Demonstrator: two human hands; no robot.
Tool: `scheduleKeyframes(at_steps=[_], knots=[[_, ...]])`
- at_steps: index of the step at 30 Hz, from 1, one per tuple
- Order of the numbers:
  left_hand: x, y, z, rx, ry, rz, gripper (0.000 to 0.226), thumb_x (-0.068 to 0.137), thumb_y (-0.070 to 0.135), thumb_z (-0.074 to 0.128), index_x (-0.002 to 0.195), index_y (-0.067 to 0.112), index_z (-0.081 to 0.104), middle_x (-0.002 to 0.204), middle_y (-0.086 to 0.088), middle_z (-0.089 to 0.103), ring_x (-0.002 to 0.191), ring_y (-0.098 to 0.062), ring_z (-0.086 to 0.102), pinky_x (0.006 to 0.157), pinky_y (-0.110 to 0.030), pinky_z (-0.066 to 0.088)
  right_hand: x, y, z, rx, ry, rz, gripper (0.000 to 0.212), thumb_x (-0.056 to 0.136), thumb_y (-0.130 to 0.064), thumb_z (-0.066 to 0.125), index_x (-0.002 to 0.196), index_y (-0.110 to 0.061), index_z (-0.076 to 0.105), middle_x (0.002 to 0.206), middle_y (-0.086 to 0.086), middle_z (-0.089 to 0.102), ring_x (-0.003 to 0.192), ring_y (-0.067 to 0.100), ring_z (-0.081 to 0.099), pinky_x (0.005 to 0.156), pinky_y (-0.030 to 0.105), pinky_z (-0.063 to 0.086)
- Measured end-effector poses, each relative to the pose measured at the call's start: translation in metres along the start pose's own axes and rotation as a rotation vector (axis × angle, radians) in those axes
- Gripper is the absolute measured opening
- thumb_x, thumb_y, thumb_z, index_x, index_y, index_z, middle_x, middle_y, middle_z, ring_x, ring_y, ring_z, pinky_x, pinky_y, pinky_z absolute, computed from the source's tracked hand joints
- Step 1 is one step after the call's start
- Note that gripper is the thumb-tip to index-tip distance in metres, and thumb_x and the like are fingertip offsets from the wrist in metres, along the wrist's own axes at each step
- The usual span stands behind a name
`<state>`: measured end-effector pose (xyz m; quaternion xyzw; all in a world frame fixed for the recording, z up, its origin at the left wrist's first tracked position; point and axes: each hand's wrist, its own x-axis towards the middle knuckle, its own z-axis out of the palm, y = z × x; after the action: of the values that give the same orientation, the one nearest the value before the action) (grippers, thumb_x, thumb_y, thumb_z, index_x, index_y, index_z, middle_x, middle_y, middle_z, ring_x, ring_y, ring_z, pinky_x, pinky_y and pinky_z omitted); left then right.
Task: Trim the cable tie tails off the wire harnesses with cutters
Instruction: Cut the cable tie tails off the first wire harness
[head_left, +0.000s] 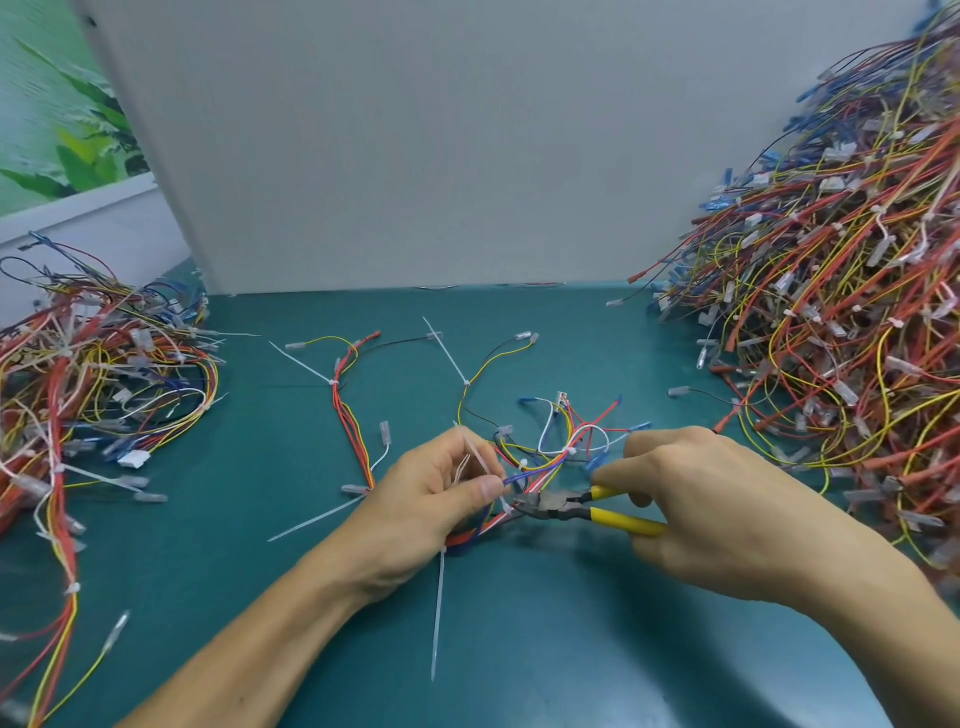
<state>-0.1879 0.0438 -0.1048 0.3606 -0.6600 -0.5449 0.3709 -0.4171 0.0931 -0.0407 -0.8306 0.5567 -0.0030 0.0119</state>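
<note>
— Two hands we see over the green table (519, 649), is it right?
— Yes. Our left hand (436, 499) pinches the coloured wires of one wire harness (550, 452) between thumb and forefinger. Some white cable tie tails (474, 451) stand up between its fingers.
— And our right hand (701, 499)?
— It is curled round the yellow handles of the cutters (558, 506). The dark head points left, to a tie just beside the left thumb. The jaws look nearly together. Whether they touch the tie we cannot tell, because it is blurred there.
— Where does the harness lie?
— In the middle of the table, with one part lifted by the left hand. Its far ends spread on the table toward the white panel (415, 145). One long tail (439, 613) points toward us from under the left hand, and another tail (317, 519) points to the left.
— And around us?
— On our right is a large pile (831, 312) of harnesses, which comes near the right hand. On our left is a smaller pile (78, 395), well apart from the left hand.
</note>
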Motion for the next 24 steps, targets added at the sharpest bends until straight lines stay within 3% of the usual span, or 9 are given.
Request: scheduleKeyframes(at_steps=[3, 6, 11, 19, 24], knots=[[-0.0004, 0.0, 0.0001, -0.011, 0.003, -0.009, 0.003, 0.084, 0.015, 0.061, 0.082, 0.017, 0.059, 0.062, 0.006, 0.046, 0.05, -0.009, 0.035, 0.048, -0.018, 0.031, -0.0004, 0.0, -0.0005, 0.003, -0.002, -0.004, 0.03, 0.08, -0.034, 0.054, 0.11, -0.038, 0.058, 0.096, -0.013, 0.051, 0.091, 0.014, 0.052, 0.073, 0.031, 0.048], [-0.001, 0.0005, 0.0, -0.005, 0.012, -0.013, 0.013, 0.091, 0.003, 0.058, 0.083, 0.013, 0.059, 0.063, 0.004, 0.046, 0.052, -0.011, 0.035, 0.047, -0.019, 0.031, -0.0005, -0.0005, 0.0002, 0.003, -0.008, -0.009, 0.029, 0.08, -0.034, 0.054, 0.109, -0.035, 0.059, 0.095, -0.012, 0.051, 0.088, 0.014, 0.051, 0.073, 0.032, 0.048], [-0.0011, 0.0047, 0.001, 0.004, 0.003, -0.026, 0.012, 0.092, 0.0, 0.056, 0.084, 0.009, 0.057, 0.066, -0.007, 0.041, 0.051, -0.012, 0.033, 0.046, -0.018, 0.031, -0.0007, -0.0025, 0.0009, 0.005, -0.012, -0.02, 0.026, 0.081, -0.035, 0.055, 0.107, -0.036, 0.057, 0.094, -0.011, 0.05, 0.087, 0.016, 0.052, 0.071, 0.032, 0.047], [-0.0008, 0.0043, 0.0015, -0.003, -0.008, -0.04, 0.009, 0.089, 0.007, 0.062, 0.083, 0.011, 0.057, 0.071, -0.012, 0.044, 0.055, -0.015, 0.034, 0.048, -0.022, 0.031, 0.0018, -0.002, 0.0038, -0.054, 0.036, -0.051, 0.024, 0.086, -0.042, 0.052, 0.109, -0.036, 0.056, 0.094, -0.011, 0.05, 0.088, 0.016, 0.053, 0.071, 0.03, 0.047], [-0.0004, 0.0051, 0.002, 0.038, -0.011, -0.035, 0.01, 0.079, 0.021, 0.06, 0.083, 0.013, 0.058, 0.066, 0.003, 0.049, 0.055, -0.011, 0.038, 0.051, -0.019, 0.032, 0.0017, -0.001, 0.0041, -0.088, 0.026, -0.069, 0.024, 0.086, -0.042, 0.05, 0.109, -0.04, 0.054, 0.096, -0.01, 0.053, 0.087, 0.018, 0.053, 0.068, 0.028, 0.045]])
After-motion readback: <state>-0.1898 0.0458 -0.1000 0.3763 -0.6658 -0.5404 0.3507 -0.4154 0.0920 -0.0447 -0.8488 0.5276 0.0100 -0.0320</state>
